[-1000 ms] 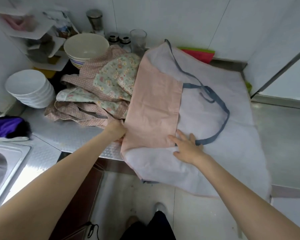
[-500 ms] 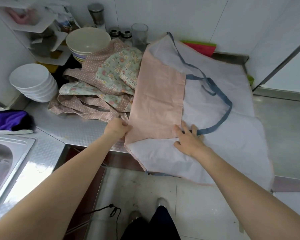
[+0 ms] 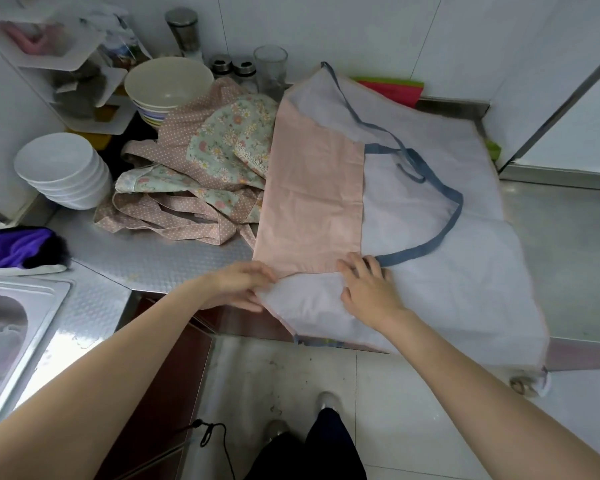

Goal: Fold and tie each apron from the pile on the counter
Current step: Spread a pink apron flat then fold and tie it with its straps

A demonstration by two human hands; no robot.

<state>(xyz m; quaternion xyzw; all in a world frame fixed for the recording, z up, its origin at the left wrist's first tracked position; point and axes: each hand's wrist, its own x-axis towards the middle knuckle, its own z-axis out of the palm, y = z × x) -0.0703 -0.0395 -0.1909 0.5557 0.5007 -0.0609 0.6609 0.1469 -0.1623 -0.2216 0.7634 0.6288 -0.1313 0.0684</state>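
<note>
apron (image 3: 430, 209) spread on counter (image 3: 174, 258), apron pile (image 3: 201, 181) left, bowls (image 3: 168, 86) behind pile

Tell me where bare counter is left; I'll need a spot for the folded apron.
Bare steel counter lies right of the spread apron, and a strip between the purple cloth and the apron. Crowded: the back-left corner, with the floral apron pile, bowls and jars.

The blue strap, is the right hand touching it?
Touching. The head view shows the right hand lying flat on the apron, fingertips meeting the blue strap's end.
</note>
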